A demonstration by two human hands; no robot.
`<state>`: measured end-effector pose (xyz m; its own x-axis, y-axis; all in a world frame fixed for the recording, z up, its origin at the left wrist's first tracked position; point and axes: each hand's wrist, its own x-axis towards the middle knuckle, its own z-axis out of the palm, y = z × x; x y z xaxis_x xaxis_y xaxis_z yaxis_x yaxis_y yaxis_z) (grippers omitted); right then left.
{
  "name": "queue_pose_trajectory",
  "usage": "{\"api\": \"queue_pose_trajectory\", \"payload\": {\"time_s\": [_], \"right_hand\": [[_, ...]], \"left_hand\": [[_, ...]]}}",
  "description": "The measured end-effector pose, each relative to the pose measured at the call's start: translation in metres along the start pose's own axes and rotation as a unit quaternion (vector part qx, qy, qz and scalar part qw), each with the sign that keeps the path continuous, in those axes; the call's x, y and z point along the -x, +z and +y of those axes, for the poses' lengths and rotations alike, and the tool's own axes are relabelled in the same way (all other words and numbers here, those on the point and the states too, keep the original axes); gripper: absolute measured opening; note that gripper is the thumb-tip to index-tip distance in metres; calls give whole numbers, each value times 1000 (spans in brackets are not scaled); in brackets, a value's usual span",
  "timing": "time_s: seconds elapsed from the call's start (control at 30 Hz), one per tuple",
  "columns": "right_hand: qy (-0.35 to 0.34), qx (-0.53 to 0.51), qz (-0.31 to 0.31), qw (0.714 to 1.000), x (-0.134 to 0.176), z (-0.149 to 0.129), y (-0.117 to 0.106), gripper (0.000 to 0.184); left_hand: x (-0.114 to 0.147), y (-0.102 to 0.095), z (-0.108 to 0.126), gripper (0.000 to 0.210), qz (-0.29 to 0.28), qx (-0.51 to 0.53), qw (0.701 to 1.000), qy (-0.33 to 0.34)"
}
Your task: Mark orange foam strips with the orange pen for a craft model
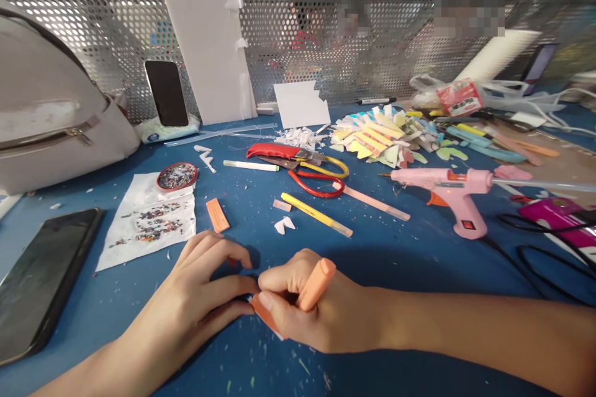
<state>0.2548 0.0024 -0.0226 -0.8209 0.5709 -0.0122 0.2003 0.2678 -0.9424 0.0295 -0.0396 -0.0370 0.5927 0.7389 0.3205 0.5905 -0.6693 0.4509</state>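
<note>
An orange marker (317, 284) stands tilted in my right hand (328, 316), whose fingers are closed round it. Its tip is hidden behind the fingers, over a small orange-coloured piece (266, 317) with a pale edge, which lies on the blue table. My left hand (200, 291) pinches the left end of this piece between thumb and fingertips. Just beyond the left hand lies another small orange rectangle (218, 216) with darker lines on it. A yellow marker (316, 214), a loose marker cap (282, 205) and a notched white scrap (284, 225) lie beyond my right hand.
Red-handled scissors (316, 183) and red pliers (274, 151) lie mid-table, before a heap of coloured pieces (382, 133). A pink glue gun (447, 189) with a black cord is at right. Phones (46, 279), a bead-covered sheet (135, 198) and a bag (60, 99) occupy the left.
</note>
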Motion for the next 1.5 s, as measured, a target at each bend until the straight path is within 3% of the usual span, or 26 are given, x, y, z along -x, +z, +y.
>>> {"api": "queue_pose_trajectory", "payload": {"time_s": [1.2,1.5], "right_hand": [[34,-42,-3,999,0,4,2,35],[13,-29,0,1000,-2,5,2,38]], "left_hand": [[0,2,-3,11,18,-1,1000,20],[0,2,-2,12,20,3,1000,13]]}}
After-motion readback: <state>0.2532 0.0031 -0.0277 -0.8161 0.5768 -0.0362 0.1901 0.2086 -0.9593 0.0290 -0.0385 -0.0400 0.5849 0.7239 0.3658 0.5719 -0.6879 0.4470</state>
